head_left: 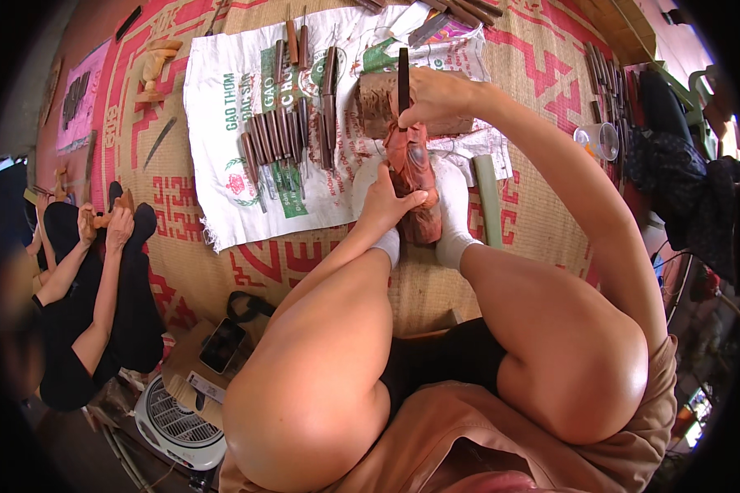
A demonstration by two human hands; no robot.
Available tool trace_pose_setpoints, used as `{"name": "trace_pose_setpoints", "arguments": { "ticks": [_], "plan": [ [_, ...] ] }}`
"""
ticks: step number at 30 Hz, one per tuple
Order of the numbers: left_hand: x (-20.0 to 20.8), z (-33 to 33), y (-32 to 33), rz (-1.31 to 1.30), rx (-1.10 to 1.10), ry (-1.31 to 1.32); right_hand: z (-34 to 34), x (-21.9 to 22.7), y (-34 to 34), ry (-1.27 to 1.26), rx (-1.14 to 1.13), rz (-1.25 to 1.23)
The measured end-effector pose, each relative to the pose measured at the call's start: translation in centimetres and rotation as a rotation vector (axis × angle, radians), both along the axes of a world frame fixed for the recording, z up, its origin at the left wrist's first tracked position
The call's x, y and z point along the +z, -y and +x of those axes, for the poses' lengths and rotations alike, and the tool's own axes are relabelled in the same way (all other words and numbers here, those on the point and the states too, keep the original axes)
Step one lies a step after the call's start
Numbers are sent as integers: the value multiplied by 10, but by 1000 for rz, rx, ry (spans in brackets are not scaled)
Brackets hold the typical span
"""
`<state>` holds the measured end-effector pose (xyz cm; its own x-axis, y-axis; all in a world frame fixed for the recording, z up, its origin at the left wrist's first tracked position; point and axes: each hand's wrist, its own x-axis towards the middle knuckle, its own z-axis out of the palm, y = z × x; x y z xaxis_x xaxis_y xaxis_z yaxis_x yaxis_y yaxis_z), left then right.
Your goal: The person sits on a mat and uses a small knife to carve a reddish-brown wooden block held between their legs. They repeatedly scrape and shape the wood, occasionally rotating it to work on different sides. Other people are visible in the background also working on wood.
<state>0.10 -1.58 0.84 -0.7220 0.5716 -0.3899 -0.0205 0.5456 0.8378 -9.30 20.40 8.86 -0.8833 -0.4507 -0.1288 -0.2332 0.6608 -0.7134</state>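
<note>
A reddish carved wooden figure stands between my white-socked feet. My left hand is closed around its lower part, the thumb lying across the front. At the figure's top, my right hand grips a dark, narrow carving tool, which points away from me; its working end is hidden by the fingers and the wood. Just beyond the figure lies a rough wooden log, partly covered by my right hand. To the left, several wooden-handled chisels lie in a row on a white printed sack.
A patterned straw mat covers the floor. A green strip lies beside my right foot, and a plastic cup farther right. A pale wood carving is at far left. Nearer, a co-worker's hands hold a wooden piece above a fan.
</note>
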Motion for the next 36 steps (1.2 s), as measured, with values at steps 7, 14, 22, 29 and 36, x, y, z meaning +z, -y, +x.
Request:
{"name": "trace_pose_setpoints", "arguments": {
  "ticks": [7, 14, 22, 29, 36],
  "plan": [
    [-3, 3, 1, 40, 21, -34, -6, -4, 1, 108, 37, 33],
    [-2, 0, 2, -2, 7, -2, -10, -11, 2, 117, 42, -13],
    [-3, 2, 1, 22, 26, -5, -9, 3, 8, 34, 99, 59],
    [-4, 2, 2, 18, 29, 8, -12, -5, 1, 110, 118, -21],
    [-3, 2, 1, 17, 15, -18, -14, -12, 4, -29, 117, 6]
  ]
}}
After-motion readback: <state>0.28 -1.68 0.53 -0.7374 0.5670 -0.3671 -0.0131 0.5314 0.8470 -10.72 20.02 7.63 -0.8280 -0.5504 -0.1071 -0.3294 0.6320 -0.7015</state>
